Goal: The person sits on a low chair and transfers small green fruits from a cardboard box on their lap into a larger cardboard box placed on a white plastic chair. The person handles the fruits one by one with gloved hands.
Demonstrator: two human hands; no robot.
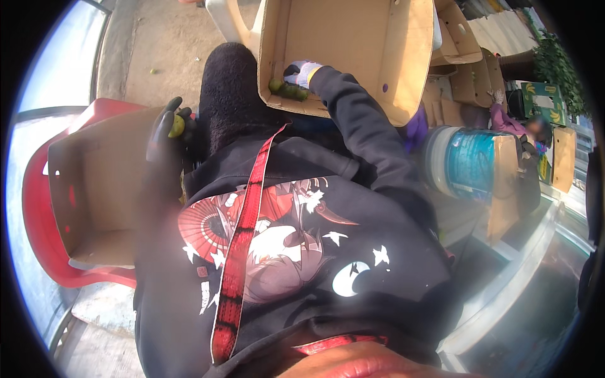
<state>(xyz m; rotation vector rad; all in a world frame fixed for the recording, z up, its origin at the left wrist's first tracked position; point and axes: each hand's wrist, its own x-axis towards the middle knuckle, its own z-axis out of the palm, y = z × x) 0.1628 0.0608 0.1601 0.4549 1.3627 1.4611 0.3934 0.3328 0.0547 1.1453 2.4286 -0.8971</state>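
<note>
My left hand (171, 126), in a dark-coated glove, holds a yellow-green citrus fruit (177, 126) between its fingers, beside the cardboard box (113, 175) at the left. Inside a larger cardboard box (350, 42) in front of me is my right hand (298, 74), in a light grey glove with dark fingertips. It lies right by several green fruits (290, 91) gathered in that box's near left corner. The right fingers are curled, and whether they hold a fruit is hidden.
A red plastic chair (35, 208) bears the left box. One small green fruit (153, 71) lies on the concrete floor. At the right stand a blue water jug (465, 160), stacked cardboard boxes (468, 80) and a green banana box (542, 101). A co-worker in purple (506, 120) is near them.
</note>
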